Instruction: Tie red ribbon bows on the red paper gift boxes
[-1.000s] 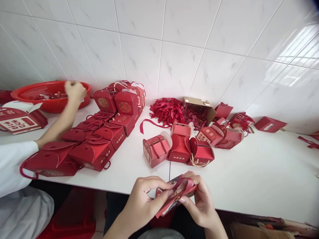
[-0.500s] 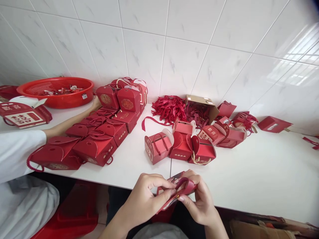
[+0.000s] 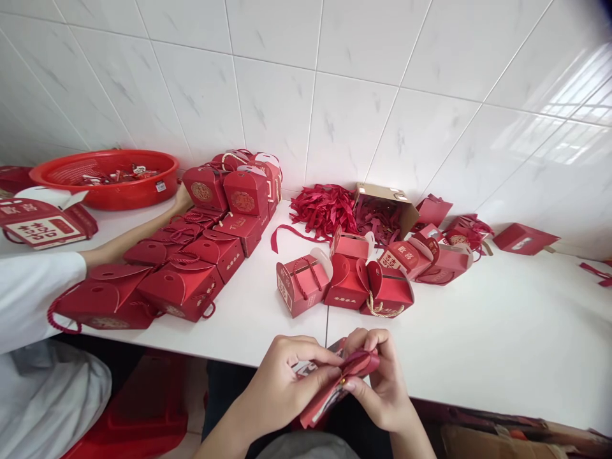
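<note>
Over my lap, at the table's front edge, I hold a small red printed gift box (image 3: 319, 403) with a dark red ribbon (image 3: 359, 363) at its top. My left hand (image 3: 291, 379) is closed, pinching the ribbon and the box top between thumb and fingers. Opposite it, my right hand (image 3: 377, 382) is closed on the ribbon's loop, its thumb pressed close to a tiny gold-coloured bit. Much of the box is hidden behind my fingers. Just beyond my hands stand several red gift boxes (image 3: 347, 284), some with cord handles.
Rows of red boxes (image 3: 184, 287) fill the table's left part, beside another person's arm (image 3: 129, 239). Behind are a red plastic basket (image 3: 167, 172), a heap of red ribbons (image 3: 322, 207) and a cardboard box (image 3: 406, 213) of ribbons. A tiled wall (image 3: 272, 89) bounds the table (image 3: 502, 338).
The ribbon loop has been drawn flatter and smaller between my fingers. My right fingers have curled in over it, and the box has tilted so more of its lower side shows.
</note>
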Tool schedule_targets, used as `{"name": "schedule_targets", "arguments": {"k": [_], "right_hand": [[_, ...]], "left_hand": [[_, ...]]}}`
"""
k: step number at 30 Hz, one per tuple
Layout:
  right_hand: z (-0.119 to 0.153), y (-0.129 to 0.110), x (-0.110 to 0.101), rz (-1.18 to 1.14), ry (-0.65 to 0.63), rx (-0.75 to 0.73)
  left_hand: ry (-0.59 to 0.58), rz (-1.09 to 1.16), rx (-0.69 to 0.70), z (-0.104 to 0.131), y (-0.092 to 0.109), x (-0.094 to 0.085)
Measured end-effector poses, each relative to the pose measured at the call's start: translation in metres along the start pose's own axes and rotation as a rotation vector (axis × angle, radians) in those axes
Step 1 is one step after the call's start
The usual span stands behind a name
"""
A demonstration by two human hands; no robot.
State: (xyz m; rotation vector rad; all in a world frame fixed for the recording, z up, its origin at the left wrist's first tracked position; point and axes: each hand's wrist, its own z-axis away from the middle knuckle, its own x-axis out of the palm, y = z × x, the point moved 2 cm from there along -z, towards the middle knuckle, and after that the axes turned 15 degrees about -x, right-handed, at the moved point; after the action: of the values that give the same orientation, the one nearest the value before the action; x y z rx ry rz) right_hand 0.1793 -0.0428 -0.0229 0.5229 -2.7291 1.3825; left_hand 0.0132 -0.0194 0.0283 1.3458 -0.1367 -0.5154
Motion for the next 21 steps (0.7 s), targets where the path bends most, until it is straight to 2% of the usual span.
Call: {"name": "schedule_targets", "arguments": {"k": [5, 11, 15, 17, 21], "right_hand": [[-0.001, 0.001, -0.004, 0.060, -0.003, -0.015], [-0.008, -0.006, -0.005, 0.228, -0.075, -0.145], [-0.018, -0.010, -0.007, 0.245, -0.017, -0.210], [-0.020, -0.009, -0.007, 0.291, 0.023, -0.228], [-0.020, -0.002, -0.004, 0.300, 0.084, -0.227]], "left_hand": [[-0.044, -0.022, 0.067, -0.001, -0.003, 0.000], [-0.146, -0.080, 0.158, 0.001, 0.001, -0.009], [-0.244, -0.015, 0.218, 0.003, 0.001, -0.016], [-0.203, -0.045, 0.212, 0.003, -0.004, -0.016], [0.016, -0.143, 0.123, -0.003, -0.015, -0.011]]}}
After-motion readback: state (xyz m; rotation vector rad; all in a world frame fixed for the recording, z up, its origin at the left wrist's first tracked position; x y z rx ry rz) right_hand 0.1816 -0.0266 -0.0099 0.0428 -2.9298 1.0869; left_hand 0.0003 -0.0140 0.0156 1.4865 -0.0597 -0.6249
